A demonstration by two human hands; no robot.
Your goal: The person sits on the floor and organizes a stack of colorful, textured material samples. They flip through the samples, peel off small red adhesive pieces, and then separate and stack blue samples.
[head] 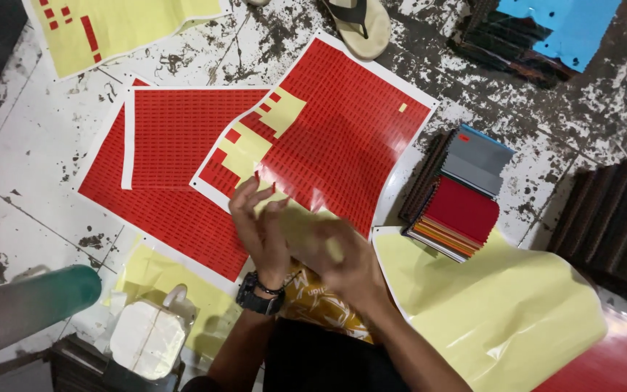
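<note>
You are working over the floor [23, 145], with both hands raised just above the near edge of a red sticker sheet [342, 145] that is lying tilted and already showing yellow backing where labels have been peeled. Your left hand [259, 225], the one wearing the dark wristwatch [257, 297], is spreading its fingers loosely, thumb and forefinger pinching toward something too small to make out. Your right hand [339, 258] is blurring with motion, so I cannot tell whether its grip is closed on a label or hanging empty. You are, I judge, lifting or passing one small red sticker between your fingertips.

Just right of the sheet, a stack of small swatch books [459, 196] is sitting, red cover on top, grey behind. If the labels are going there, the next move is calling for a steady pinch on the sticker's edge and a short reach right, keeping the adhesive off your other fingers. Two more red sheets [175, 138] are lying left, overlapping, and bare yellow backing paper [502, 312] is curling by your right forearm.
</note>
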